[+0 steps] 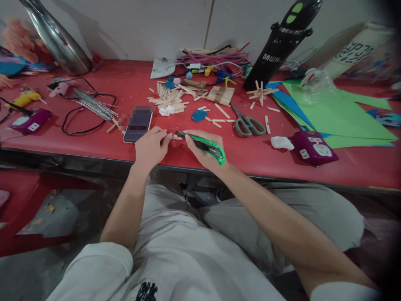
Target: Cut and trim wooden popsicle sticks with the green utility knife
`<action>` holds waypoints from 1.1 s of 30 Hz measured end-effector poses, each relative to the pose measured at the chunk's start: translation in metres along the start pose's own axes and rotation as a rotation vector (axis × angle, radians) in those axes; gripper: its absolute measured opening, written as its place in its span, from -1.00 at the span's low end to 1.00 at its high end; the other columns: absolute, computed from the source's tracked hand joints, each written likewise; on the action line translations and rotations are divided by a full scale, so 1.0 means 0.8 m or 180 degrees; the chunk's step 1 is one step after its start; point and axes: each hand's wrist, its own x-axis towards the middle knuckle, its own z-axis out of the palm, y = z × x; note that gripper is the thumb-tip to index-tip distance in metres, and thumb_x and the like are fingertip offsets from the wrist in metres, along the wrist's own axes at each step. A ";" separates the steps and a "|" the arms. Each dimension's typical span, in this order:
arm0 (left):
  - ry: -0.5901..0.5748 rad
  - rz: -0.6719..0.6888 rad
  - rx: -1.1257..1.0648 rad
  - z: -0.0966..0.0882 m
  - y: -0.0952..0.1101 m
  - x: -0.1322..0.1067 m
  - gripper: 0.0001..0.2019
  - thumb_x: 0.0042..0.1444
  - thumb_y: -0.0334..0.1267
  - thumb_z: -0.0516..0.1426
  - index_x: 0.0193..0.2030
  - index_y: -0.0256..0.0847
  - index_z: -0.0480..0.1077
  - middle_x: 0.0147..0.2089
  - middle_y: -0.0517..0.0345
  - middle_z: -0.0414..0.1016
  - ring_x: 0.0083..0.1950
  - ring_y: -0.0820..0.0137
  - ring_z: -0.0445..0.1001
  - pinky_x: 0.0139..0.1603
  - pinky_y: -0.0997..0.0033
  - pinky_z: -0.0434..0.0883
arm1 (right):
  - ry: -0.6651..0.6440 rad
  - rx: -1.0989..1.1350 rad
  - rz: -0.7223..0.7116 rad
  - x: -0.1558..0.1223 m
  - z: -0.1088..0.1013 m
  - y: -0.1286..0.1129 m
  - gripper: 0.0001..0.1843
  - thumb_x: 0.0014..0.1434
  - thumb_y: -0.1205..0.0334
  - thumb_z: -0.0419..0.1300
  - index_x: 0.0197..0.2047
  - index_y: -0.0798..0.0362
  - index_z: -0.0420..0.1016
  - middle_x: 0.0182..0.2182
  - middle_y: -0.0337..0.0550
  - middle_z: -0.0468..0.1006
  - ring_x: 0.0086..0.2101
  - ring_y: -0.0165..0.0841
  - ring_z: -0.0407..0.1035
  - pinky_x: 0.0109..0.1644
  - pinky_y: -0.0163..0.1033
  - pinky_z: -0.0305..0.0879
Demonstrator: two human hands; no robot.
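My right hand (209,147) is closed around a green utility knife (210,146), its blade end pointing left toward my other hand. Close by, at the front of the red table (250,156), my left hand (152,146) has its fingers pinched on a small wooden craft stick (177,137). Only a short piece of that stick shows between the two hands. A phone (138,124) lies just behind my left hand. Beyond the hands are a heap of loose craft sticks (169,98), a blue piece (199,116) and grey-green scissors (248,125).
A purple box with sockets (315,148) and crumpled white tissue (282,143) lie right. Green sheets (341,113) cover the far right. A black bottle (269,54) and steel flask (62,42) stand behind. Cables (67,121), metal rods (94,104) and a yellow glue gun (25,98) lie left.
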 end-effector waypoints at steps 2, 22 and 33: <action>0.0001 0.0007 -0.0005 0.000 0.000 0.000 -0.67 0.40 -0.08 -0.01 -0.15 -0.12 0.55 0.01 0.08 0.60 -0.03 0.28 0.56 -0.22 0.32 0.40 | -0.0038 0.0047 0.0015 0.000 0.001 0.001 -0.80 0.31 0.13 0.21 -0.17 -0.01 0.66 -0.19 -0.08 0.73 -0.21 -0.26 0.64 -0.02 -0.15 0.58; -0.0002 -0.0009 0.0027 -0.001 0.001 0.001 -0.67 0.40 -0.09 -0.01 -0.18 -0.13 0.55 -0.01 0.08 0.60 -0.05 0.29 0.57 -0.23 0.35 0.39 | -0.0041 0.0210 0.0051 0.000 0.003 -0.002 -0.80 0.30 0.12 0.24 -0.15 0.01 0.67 -0.21 -0.10 0.73 -0.24 -0.27 0.64 -0.05 -0.19 0.59; -0.0012 0.0019 0.0012 0.001 -0.002 0.001 -0.64 0.41 -0.08 -0.03 -0.18 -0.14 0.55 0.00 0.08 0.60 -0.05 0.28 0.57 -0.25 0.35 0.37 | -0.0047 0.0197 -0.0036 -0.001 0.003 0.001 -0.81 0.30 0.16 0.22 -0.18 0.00 0.66 -0.21 -0.11 0.73 -0.23 -0.28 0.64 -0.04 -0.21 0.59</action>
